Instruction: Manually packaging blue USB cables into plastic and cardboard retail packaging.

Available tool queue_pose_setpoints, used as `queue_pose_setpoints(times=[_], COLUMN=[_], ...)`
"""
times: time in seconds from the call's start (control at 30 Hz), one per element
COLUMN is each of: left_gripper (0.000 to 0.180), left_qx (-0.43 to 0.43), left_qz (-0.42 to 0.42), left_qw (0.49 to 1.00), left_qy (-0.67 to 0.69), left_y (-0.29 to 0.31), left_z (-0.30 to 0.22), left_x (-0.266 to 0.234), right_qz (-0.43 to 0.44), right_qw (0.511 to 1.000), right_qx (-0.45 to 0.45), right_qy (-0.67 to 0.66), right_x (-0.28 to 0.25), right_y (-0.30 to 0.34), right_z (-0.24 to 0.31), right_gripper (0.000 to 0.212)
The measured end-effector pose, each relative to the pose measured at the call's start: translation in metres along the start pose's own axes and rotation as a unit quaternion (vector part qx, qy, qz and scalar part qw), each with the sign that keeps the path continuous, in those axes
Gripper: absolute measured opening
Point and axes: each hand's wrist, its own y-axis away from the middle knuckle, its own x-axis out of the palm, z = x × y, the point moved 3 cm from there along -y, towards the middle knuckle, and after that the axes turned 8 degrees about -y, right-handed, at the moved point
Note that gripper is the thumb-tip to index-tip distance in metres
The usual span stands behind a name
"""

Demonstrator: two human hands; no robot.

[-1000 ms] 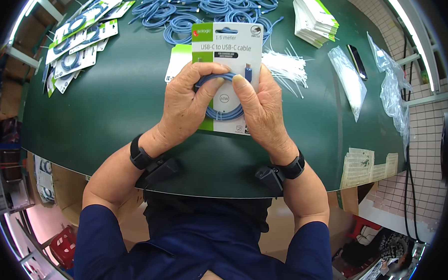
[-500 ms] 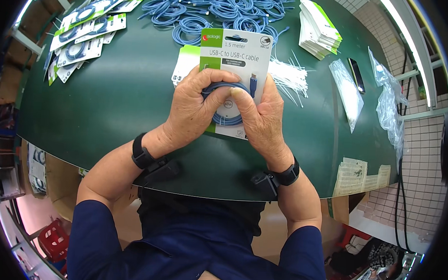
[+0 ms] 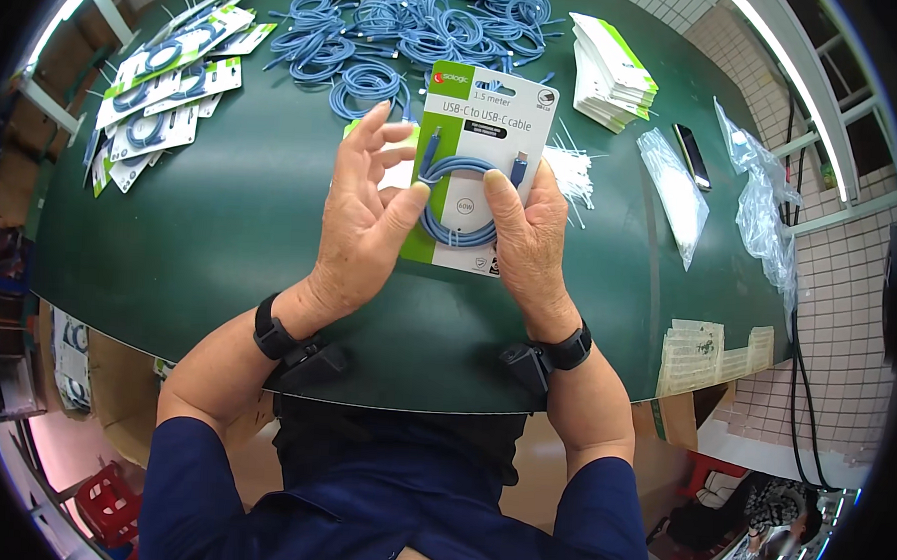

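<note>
A green-and-white cardboard package card stands tilted up before me, with a coiled blue USB cable lying on its front. One plug shows at the coil's left, the other at its right. My right hand grips the card's right edge, thumb pressed on the coil and fingers hidden behind. My left hand is open at the left edge, fingers spread, its thumb tip close to the coil; whether it touches I cannot tell. Behind the held card, part of another green-and-white card shows on the table.
Loose coiled blue cables cover the table's far side. Cards bearing cables are piled at far left, a card stack at far right. White cable ties, a bag, a phone and crumpled clear plastic lie rightward.
My left hand has come off the coil and moved left, its fingers opening. The card now leans slightly clockwise in my right hand, with more of the coil and the left plug showing.
</note>
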Motion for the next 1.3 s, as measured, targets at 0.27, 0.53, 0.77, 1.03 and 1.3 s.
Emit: queue_pose_setpoints(times=[0.27, 0.53, 0.77, 1.03, 1.3], left_gripper=[0.070, 0.028, 0.029, 0.041, 0.051], left_qx=[0.027, 0.024, 0.052, 0.034, -0.196], left_qz=[-0.007, 0.002, -0.011, -0.070, 0.113], left_qw=[0.991, 0.977, 0.983, 0.996, 0.974], left_qy=[-0.131, -0.211, -0.178, -0.044, 0.019], left_y=[-0.002, 0.002, -0.003, 0.010, 0.008], left_z=[-0.011, -0.001, 0.007, -0.011, 0.005], left_x=[-0.006, -0.001, -0.010, 0.016, 0.007], right_qz=[-0.009, -0.019, -0.023, -0.036, -0.055], right_qw=[1.000, 0.997, 0.993, 0.998, 0.995], right_qx=[-0.002, -0.049, -0.041, -0.044, -0.021], right_qy=[-0.022, 0.056, 0.106, 0.006, -0.077], right_x=[0.003, 0.012, 0.021, 0.016, 0.002], right_y=[0.002, 0.013, 0.015, 0.011, 0.003], right_z=[0.006, -0.007, -0.008, -0.002, -0.001], right_gripper=[0.034, 0.036, 0.036, 0.035, 0.033])
